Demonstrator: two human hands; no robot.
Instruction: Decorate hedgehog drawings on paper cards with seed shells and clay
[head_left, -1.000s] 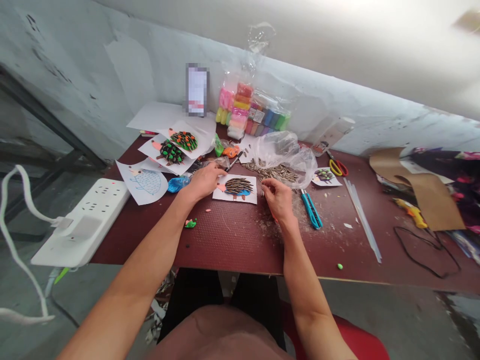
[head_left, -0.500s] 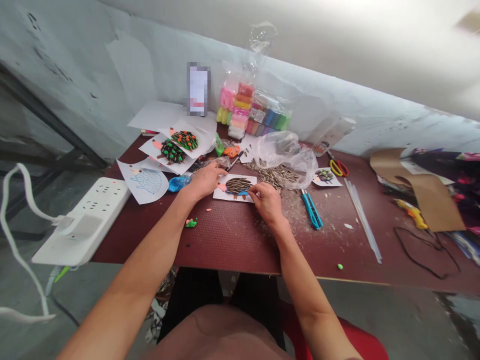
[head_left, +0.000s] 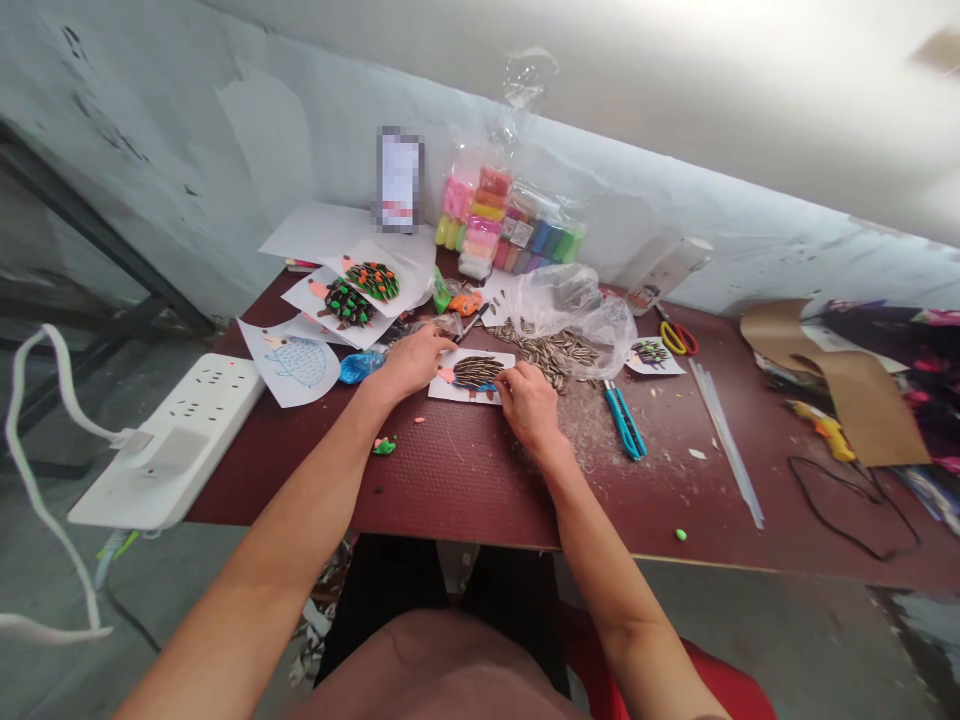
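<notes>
A small white card point(head_left: 441, 391) lies on the table with a hedgehog figure point(head_left: 478, 372) on it, its back covered in striped seeds, with a pink face and a patch of blue clay. My left hand point(head_left: 417, 360) rests its outstretched fingers at the card's upper left corner. At the hedgehog's right end, my right hand point(head_left: 529, 403) is closed in a pinch; whatever sits between the fingertips is hidden. Just behind the right hand spreads a pile of seeds point(head_left: 559, 352), partly under a clear plastic bag point(head_left: 592, 305). Blue clay in a wrapper point(head_left: 360, 367) lies beside my left wrist.
Finished hedgehog cards point(head_left: 349, 303) and a blue drawing point(head_left: 296, 365) lie left, near a white power strip point(head_left: 169, 440). Packs of coloured clay point(head_left: 480, 225) stand at the back. Rightward are a teal cutter point(head_left: 625, 422), scissors point(head_left: 677, 337), glue sticks point(head_left: 724, 440) and a yellow glue gun point(head_left: 825, 428).
My right hand has shifted very slightly left at the card's right side, its fingers still pinched. My left hand stays at the corner. The whole view has moved slightly.
</notes>
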